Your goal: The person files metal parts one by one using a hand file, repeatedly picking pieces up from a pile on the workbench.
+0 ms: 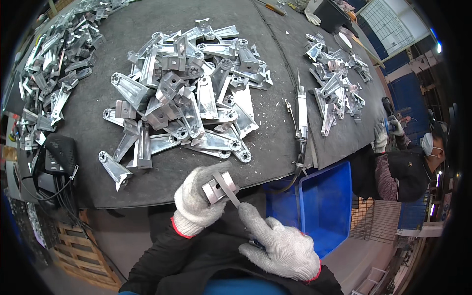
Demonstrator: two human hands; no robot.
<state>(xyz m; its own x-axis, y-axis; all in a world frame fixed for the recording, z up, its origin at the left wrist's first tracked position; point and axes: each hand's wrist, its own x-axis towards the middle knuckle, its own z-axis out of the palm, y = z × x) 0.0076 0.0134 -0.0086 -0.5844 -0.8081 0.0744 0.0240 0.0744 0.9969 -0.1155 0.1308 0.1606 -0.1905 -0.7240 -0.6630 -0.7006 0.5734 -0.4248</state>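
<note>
My left hand (195, 199), in a white knit glove, grips a small silver metal bracket (219, 186) just off the near edge of the dark worktable (147, 187). My right hand (282, 246), also gloved, holds a thin flat file (232, 195) by its handle. The file's blade lies against the bracket. A big heap of similar cast metal brackets (191, 93) lies on the table straight ahead of my hands.
Another pile of brackets (49, 64) lines the table's left side, and a third pile (337, 86) lies at the right. A blue plastic bin (324, 206) stands below the table edge. A masked person (408, 167) in gloves works at the right. A pneumatic tool (301, 110) lies on the table.
</note>
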